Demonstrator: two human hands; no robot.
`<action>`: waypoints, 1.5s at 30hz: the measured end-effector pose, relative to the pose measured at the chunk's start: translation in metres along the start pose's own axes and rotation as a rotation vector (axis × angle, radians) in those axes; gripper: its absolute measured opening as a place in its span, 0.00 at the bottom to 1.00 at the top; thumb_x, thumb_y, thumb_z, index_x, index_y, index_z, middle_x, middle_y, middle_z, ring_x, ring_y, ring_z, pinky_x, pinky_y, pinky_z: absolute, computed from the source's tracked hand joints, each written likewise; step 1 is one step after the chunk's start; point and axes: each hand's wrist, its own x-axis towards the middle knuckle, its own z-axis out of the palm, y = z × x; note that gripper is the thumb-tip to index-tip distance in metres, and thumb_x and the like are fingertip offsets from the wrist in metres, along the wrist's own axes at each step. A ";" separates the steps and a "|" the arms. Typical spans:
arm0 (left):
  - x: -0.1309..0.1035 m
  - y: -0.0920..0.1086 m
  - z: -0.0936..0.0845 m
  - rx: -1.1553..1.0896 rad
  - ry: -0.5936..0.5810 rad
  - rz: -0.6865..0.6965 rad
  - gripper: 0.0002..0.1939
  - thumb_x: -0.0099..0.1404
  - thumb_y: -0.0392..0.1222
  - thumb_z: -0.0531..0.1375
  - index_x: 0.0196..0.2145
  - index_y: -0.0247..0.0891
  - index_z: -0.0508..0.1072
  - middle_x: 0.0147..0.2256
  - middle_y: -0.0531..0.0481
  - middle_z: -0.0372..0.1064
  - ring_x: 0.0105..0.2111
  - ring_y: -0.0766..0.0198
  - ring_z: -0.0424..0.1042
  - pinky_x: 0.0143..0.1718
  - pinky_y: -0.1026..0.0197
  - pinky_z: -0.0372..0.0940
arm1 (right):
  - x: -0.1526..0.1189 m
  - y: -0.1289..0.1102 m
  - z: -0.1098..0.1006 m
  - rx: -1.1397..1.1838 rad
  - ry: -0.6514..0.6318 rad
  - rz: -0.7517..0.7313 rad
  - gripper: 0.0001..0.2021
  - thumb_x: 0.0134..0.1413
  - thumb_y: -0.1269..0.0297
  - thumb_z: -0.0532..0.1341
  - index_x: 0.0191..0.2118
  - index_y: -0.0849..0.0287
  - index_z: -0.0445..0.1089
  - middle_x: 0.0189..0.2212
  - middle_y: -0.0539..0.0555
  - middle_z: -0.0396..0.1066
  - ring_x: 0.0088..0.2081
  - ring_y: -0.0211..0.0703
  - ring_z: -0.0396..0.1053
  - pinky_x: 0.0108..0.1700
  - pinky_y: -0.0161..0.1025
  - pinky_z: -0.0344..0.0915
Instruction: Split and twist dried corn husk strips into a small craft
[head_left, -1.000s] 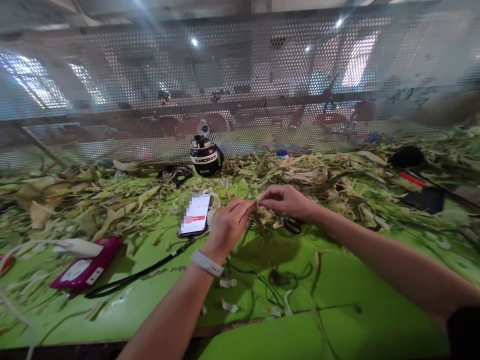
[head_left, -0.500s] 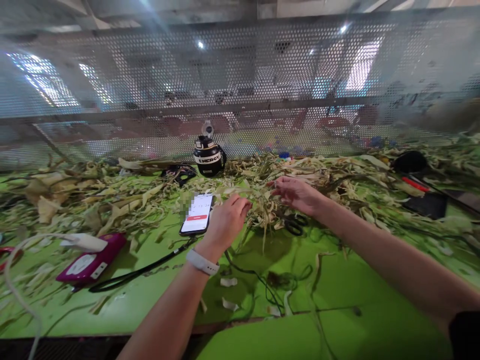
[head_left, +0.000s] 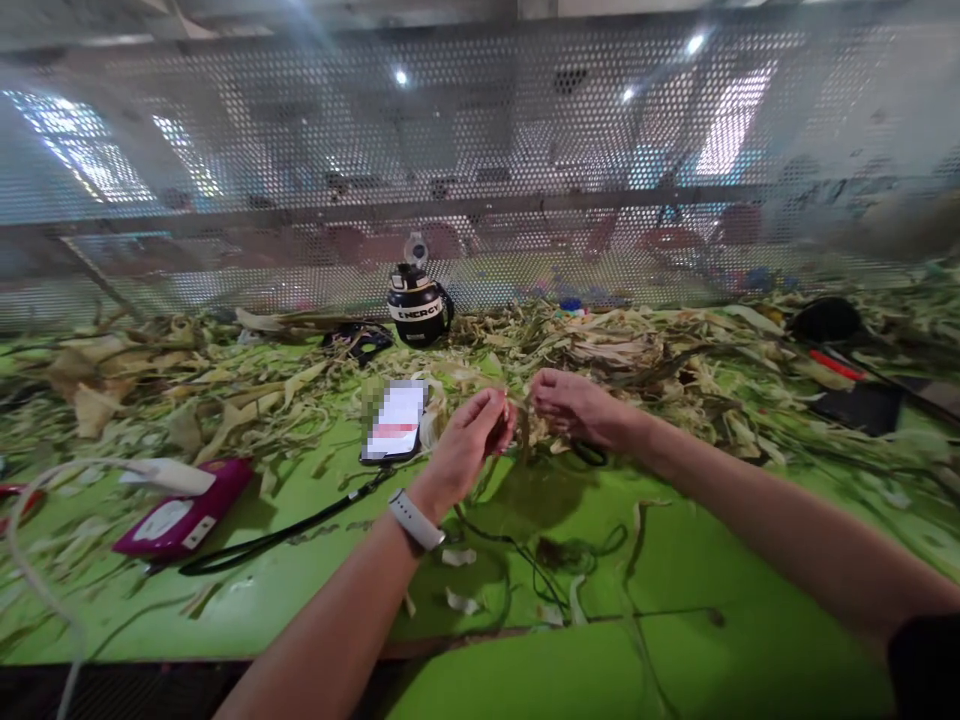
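My left hand (head_left: 476,435), with a pale watch band (head_left: 416,518) on the wrist, is closed with thumb and fingers pinched together. Close by, my right hand (head_left: 574,403) is also closed, its fingers curled in a pinch. Thin dried corn husk strips (head_left: 525,412) show between the two hands; the exact grip is hidden by the fingers. Black-handled scissors (head_left: 589,454) lie partly covered beneath my right hand. Left of my left hand rests a phone (head_left: 396,420) with a lit screen.
Loose husks (head_left: 630,340) cover the back of the green table (head_left: 315,590). A black bottle (head_left: 418,310) with its lid up stands before a perforated metal screen (head_left: 495,140). A magenta power box (head_left: 184,510) with a white plug sits left; a dark cord (head_left: 525,555) lies in front.
My hands have come closer together. My left hand has turned and moved slightly right, and my right hand's fingers have curled in more. The husk strip between them is less stretched out.
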 end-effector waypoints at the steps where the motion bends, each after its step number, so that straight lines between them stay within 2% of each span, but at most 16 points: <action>1: 0.001 0.000 -0.001 0.018 0.007 -0.005 0.14 0.59 0.48 0.57 0.25 0.36 0.62 0.22 0.56 0.58 0.18 0.76 0.54 0.19 0.69 0.48 | 0.000 -0.001 -0.003 -0.143 -0.008 -0.032 0.10 0.54 0.58 0.58 0.30 0.58 0.57 0.18 0.41 0.50 0.17 0.29 0.45 0.18 0.28 0.44; 6: 0.003 0.005 -0.004 0.158 -0.001 -0.058 0.15 0.60 0.48 0.57 0.22 0.35 0.61 0.20 0.57 0.56 0.17 0.75 0.51 0.18 0.68 0.45 | -0.002 -0.011 -0.012 -0.868 -0.023 -0.231 0.07 0.58 0.62 0.52 0.32 0.59 0.59 0.24 0.46 0.55 0.25 0.34 0.53 0.28 0.32 0.53; 8: 0.004 0.006 -0.005 0.203 0.002 -0.076 0.16 0.60 0.49 0.56 0.22 0.36 0.61 0.19 0.57 0.56 0.16 0.75 0.50 0.17 0.67 0.44 | -0.003 -0.014 -0.012 -1.022 -0.044 -0.266 0.06 0.59 0.64 0.50 0.33 0.59 0.58 0.25 0.48 0.56 0.28 0.35 0.54 0.32 0.34 0.54; 11: 0.005 0.004 -0.008 0.260 0.003 -0.092 0.17 0.60 0.50 0.55 0.21 0.36 0.61 0.18 0.57 0.55 0.15 0.75 0.49 0.17 0.67 0.42 | -0.005 -0.012 -0.010 -1.117 -0.066 -0.259 0.05 0.60 0.65 0.49 0.35 0.59 0.58 0.27 0.50 0.59 0.29 0.37 0.57 0.33 0.35 0.55; 14: 0.007 0.001 -0.011 0.292 -0.007 -0.100 0.18 0.60 0.51 0.55 0.21 0.36 0.61 0.17 0.58 0.54 0.15 0.75 0.49 0.16 0.67 0.43 | -0.003 -0.005 -0.011 -1.130 -0.069 -0.249 0.05 0.59 0.64 0.49 0.34 0.58 0.58 0.27 0.50 0.59 0.28 0.38 0.58 0.32 0.35 0.54; 17: 0.007 -0.003 -0.013 0.283 -0.048 -0.098 0.17 0.60 0.50 0.56 0.21 0.35 0.62 0.16 0.58 0.54 0.15 0.75 0.50 0.17 0.68 0.45 | 0.000 0.003 -0.013 -1.036 -0.021 -0.239 0.06 0.57 0.63 0.53 0.31 0.57 0.58 0.24 0.48 0.58 0.26 0.37 0.57 0.30 0.35 0.53; 19: 0.007 -0.004 -0.013 0.216 -0.079 -0.097 0.16 0.59 0.50 0.57 0.22 0.35 0.64 0.18 0.57 0.57 0.16 0.75 0.55 0.19 0.69 0.51 | 0.002 0.005 -0.015 -0.882 0.011 -0.206 0.09 0.56 0.59 0.54 0.29 0.57 0.58 0.22 0.47 0.58 0.24 0.36 0.56 0.28 0.34 0.54; 22: 0.007 -0.005 -0.015 0.018 -0.040 -0.090 0.13 0.56 0.49 0.60 0.27 0.35 0.69 0.24 0.53 0.66 0.24 0.71 0.65 0.27 0.67 0.61 | 0.004 0.002 -0.017 -0.519 0.088 -0.165 0.14 0.54 0.52 0.56 0.29 0.57 0.57 0.20 0.44 0.58 0.21 0.33 0.57 0.25 0.32 0.55; 24: 0.006 -0.004 -0.015 -0.068 -0.007 -0.078 0.13 0.55 0.48 0.61 0.32 0.35 0.73 0.29 0.50 0.69 0.29 0.69 0.67 0.30 0.66 0.63 | 0.004 -0.003 -0.017 -0.328 0.135 -0.172 0.16 0.52 0.49 0.57 0.31 0.57 0.57 0.21 0.44 0.60 0.21 0.33 0.59 0.24 0.32 0.57; 26: 0.005 -0.003 -0.014 -0.068 -0.004 -0.058 0.13 0.55 0.45 0.63 0.36 0.36 0.74 0.32 0.49 0.71 0.31 0.69 0.68 0.32 0.67 0.63 | 0.002 -0.007 -0.016 -0.267 0.142 -0.189 0.16 0.52 0.49 0.57 0.32 0.57 0.57 0.21 0.45 0.61 0.21 0.33 0.60 0.25 0.32 0.58; 31: 0.005 -0.002 -0.010 0.072 0.042 0.053 0.15 0.51 0.40 0.65 0.39 0.37 0.74 0.36 0.49 0.72 0.35 0.68 0.69 0.36 0.66 0.63 | -0.009 -0.015 -0.002 -0.379 0.100 -0.268 0.15 0.56 0.50 0.54 0.34 0.57 0.58 0.22 0.45 0.59 0.22 0.33 0.59 0.25 0.32 0.58; 34: 0.003 -0.003 -0.008 0.246 0.003 0.166 0.15 0.51 0.42 0.65 0.38 0.35 0.73 0.33 0.48 0.71 0.33 0.66 0.68 0.35 0.64 0.63 | -0.018 -0.020 0.015 -0.593 0.015 -0.328 0.13 0.57 0.52 0.53 0.35 0.59 0.59 0.25 0.48 0.60 0.26 0.35 0.59 0.27 0.33 0.57; 37: 0.000 -0.004 -0.007 0.457 -0.064 0.331 0.11 0.51 0.45 0.65 0.28 0.35 0.73 0.28 0.50 0.68 0.29 0.66 0.66 0.31 0.64 0.61 | -0.026 -0.023 0.033 -0.888 -0.116 -0.460 0.11 0.55 0.56 0.56 0.33 0.59 0.61 0.26 0.49 0.61 0.27 0.35 0.58 0.29 0.34 0.56; 40: -0.002 -0.005 -0.005 0.568 -0.085 0.428 0.13 0.53 0.46 0.64 0.19 0.35 0.70 0.22 0.51 0.65 0.26 0.66 0.64 0.29 0.64 0.59 | -0.032 -0.028 0.043 -0.957 -0.196 -0.565 0.08 0.54 0.60 0.57 0.35 0.58 0.61 0.28 0.51 0.63 0.28 0.36 0.60 0.31 0.35 0.58; 41: -0.001 -0.005 -0.005 0.556 -0.077 0.427 0.13 0.54 0.47 0.63 0.19 0.35 0.70 0.22 0.51 0.66 0.26 0.66 0.64 0.29 0.63 0.60 | -0.033 -0.030 0.043 -0.933 -0.164 -0.577 0.07 0.54 0.61 0.57 0.36 0.58 0.61 0.29 0.51 0.63 0.29 0.36 0.61 0.31 0.35 0.58; 45: 0.001 -0.005 -0.005 0.407 -0.008 0.290 0.12 0.56 0.48 0.61 0.31 0.35 0.73 0.26 0.51 0.69 0.25 0.67 0.66 0.26 0.64 0.62 | -0.028 -0.040 0.024 -0.904 0.122 -0.514 0.06 0.57 0.64 0.54 0.39 0.58 0.63 0.27 0.50 0.63 0.25 0.35 0.60 0.27 0.33 0.57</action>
